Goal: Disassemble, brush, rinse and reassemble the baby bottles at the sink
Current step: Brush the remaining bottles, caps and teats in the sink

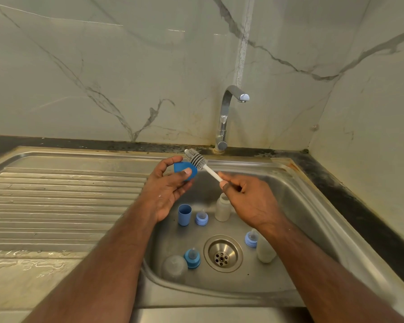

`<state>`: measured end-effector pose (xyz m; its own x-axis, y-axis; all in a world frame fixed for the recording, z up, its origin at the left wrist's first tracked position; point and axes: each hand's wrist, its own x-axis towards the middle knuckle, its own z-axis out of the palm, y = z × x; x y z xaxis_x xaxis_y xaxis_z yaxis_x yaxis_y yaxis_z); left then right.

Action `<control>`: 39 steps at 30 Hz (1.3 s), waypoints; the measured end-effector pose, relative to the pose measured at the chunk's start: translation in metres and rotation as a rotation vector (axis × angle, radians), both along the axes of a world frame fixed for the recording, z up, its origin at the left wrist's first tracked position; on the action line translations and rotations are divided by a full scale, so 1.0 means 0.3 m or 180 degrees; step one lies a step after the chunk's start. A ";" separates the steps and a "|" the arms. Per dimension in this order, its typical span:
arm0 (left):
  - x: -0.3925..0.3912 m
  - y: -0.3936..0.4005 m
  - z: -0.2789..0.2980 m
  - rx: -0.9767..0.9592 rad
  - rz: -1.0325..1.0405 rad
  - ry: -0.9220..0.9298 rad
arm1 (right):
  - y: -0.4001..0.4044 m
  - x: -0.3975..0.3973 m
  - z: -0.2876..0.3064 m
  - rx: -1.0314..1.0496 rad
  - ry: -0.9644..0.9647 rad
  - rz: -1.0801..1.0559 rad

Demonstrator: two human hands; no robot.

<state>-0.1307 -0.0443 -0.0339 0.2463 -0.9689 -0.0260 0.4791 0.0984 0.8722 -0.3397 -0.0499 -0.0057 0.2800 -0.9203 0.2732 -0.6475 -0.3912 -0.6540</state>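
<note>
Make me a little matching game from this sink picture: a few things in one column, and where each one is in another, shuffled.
Things:
1. bottle brush
2. blue cap
3. tall blue cup
4. tap

Places:
a. standing upright on the sink floor
b. mounted at the back edge of the sink
c. held in the left hand
d. handle gripped by the right hand

Pairs: 1-d, 2-c, 3-a, 4-b

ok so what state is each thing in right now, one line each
left hand: holds blue cap
right hand: pinches bottle brush by its handle
tap: no water running
light blue cap: upright, open end up
bottles: apart from their collars, in sink
</note>
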 end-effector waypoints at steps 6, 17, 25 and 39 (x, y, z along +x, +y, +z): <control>0.004 -0.016 -0.013 0.0062 0.0090 -0.0181 | 0.010 0.008 0.006 -0.0134 0.0401 0.0049; -0.001 -0.016 -0.017 0.0013 0.0010 -0.0396 | -0.004 -0.001 0.027 -0.0231 0.0535 -0.0136; -0.001 -0.010 -0.015 0.0006 -0.0026 -0.0417 | -0.016 -0.013 0.025 -0.0224 0.0477 -0.0229; 0.003 0.008 0.011 -0.0080 0.0023 0.0407 | -0.019 -0.014 0.007 -0.0078 0.0155 -0.0210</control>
